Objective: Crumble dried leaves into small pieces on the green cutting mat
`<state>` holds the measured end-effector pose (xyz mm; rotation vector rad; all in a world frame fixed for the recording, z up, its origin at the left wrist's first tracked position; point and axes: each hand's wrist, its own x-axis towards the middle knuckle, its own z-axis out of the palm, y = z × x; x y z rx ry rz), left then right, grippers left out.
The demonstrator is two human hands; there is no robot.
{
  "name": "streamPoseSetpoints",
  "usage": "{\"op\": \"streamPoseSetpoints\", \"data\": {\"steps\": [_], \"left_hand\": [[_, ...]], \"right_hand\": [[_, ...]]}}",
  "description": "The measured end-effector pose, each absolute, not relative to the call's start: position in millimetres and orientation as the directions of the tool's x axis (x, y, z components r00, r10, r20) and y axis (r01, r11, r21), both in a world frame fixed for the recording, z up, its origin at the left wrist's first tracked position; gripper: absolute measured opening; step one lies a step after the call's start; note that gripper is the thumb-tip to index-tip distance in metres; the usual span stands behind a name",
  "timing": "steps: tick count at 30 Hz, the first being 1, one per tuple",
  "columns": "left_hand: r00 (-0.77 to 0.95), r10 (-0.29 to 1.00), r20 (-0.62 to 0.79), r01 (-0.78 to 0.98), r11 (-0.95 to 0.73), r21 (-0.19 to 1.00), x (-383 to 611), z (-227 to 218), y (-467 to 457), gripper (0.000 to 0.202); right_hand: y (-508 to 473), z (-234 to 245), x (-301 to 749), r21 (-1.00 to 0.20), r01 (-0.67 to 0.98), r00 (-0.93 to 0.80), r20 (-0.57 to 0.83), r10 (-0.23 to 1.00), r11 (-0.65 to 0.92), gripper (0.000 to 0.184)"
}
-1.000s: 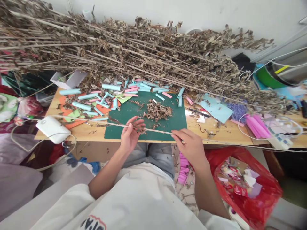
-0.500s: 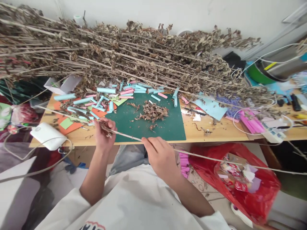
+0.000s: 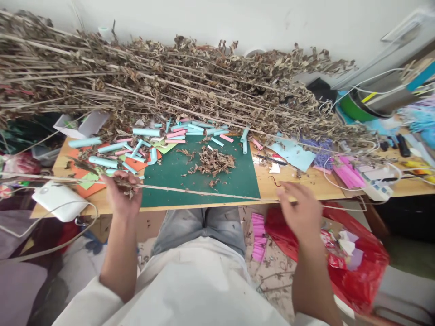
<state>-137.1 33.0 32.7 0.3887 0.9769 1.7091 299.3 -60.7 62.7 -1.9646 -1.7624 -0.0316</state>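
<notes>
A long, thin dried stem [image 3: 204, 193] runs nearly level across the front of the table. My left hand [image 3: 124, 197] is closed around it on the left, with crumpled dried leaves [image 3: 127, 182] bunched in the palm and fingers. Farther right, my right hand [image 3: 301, 208] has its thumb and fingers closed on the same stem, whose thin end shows beyond the hand. Between both hands the stem is bare. Behind it, a heap of dry brown leaves [image 3: 217, 162] lies on a green cutting mat [image 3: 166, 174].
Dried leafy stalks [image 3: 190, 86] are piled along the back. Blue and pink paper tubes [image 3: 146, 131] lie left of the mat. A white device [image 3: 59, 199] with a cable sits at the left edge. An open red bag [image 3: 367, 271] of scraps stands below right.
My right hand has slid far right along the stem, away from my left hand. My left hand has shifted a little left, still holding leaves and stem.
</notes>
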Motion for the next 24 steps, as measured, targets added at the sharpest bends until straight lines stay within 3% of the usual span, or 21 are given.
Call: {"op": "streamPoseSetpoints", "data": {"steps": [2, 5, 7, 10, 13, 16, 17, 19, 21, 23, 24], "left_hand": [[-0.405, 0.89, -0.211, -0.655, -0.122, 0.746, -143.0, 35.3, 38.0, 0.069], [-0.454, 0.867, -0.204, -0.654, -0.169, 0.737, -147.5, 37.6, 42.4, 0.072], [-0.461, 0.864, -0.203, -0.658, -0.179, 0.732, -150.3, 38.2, 42.4, 0.072], [-0.455, 0.862, -0.222, -0.681, -0.176, 0.711, -157.1, 37.8, 39.1, 0.072], [-0.433, 0.881, -0.188, -0.672, -0.177, 0.719, -165.3, 36.2, 35.4, 0.074], [-0.418, 0.894, -0.162, -0.643, -0.165, 0.748, -169.4, 35.7, 34.7, 0.076], [-0.415, 0.894, -0.167, -0.637, -0.154, 0.755, -169.0, 35.9, 35.0, 0.075], [-0.412, 0.895, -0.171, -0.621, -0.138, 0.772, -165.4, 36.5, 35.6, 0.073], [-0.411, 0.9, -0.145, -0.595, -0.145, 0.79, -158.6, 36.2, 35.9, 0.069], [-0.384, 0.917, -0.112, -0.573, -0.141, 0.807, -149.8, 33.9, 35.5, 0.066], [-0.354, 0.929, -0.111, -0.569, -0.12, 0.814, -144.8, 31.9, 35.2, 0.065]], "right_hand": [[-55.8, 64.1, 341.2, -0.288, 0.924, 0.346, 0.348, 0.871, -0.252, 0.04], [-44.8, 63.8, 392.6, -0.149, 0.812, 0.584, 0.188, 0.79, -0.565, 0.044], [-40.2, 59.9, 415.9, -0.106, 0.742, 0.668, 0.037, 0.743, -0.662, 0.046], [-41.9, 47.4, 439.6, -0.087, 0.683, 0.725, -0.048, 0.688, -0.726, 0.05], [-53.0, 31.6, 458.7, -0.127, 0.633, 0.766, -0.034, 0.642, -0.763, 0.049], [-70.7, 20.1, 475.2, -0.175, 0.562, 0.816, -0.04, 0.577, -0.808, 0.023], [-77.7, 17.9, 479.3, -0.183, 0.512, 0.848, -0.045, 0.528, -0.839, 0.016], [-92.8, 16.3, 484.4, -0.216, 0.396, 0.912, -0.025, 0.41, -0.893, 0.019], [-108.4, 18.5, 483.9, -0.293, 0.293, 0.956, 0.074, 0.284, -0.91, 0.018], [-123.2, 24.8, 475.9, -0.371, 0.246, 0.961, 0.214, 0.175, -0.896, 0.043], [-130.1, 29.5, 468.7, -0.374, 0.34, 0.926, 0.296, 0.236, -0.863, 0.057]]}}
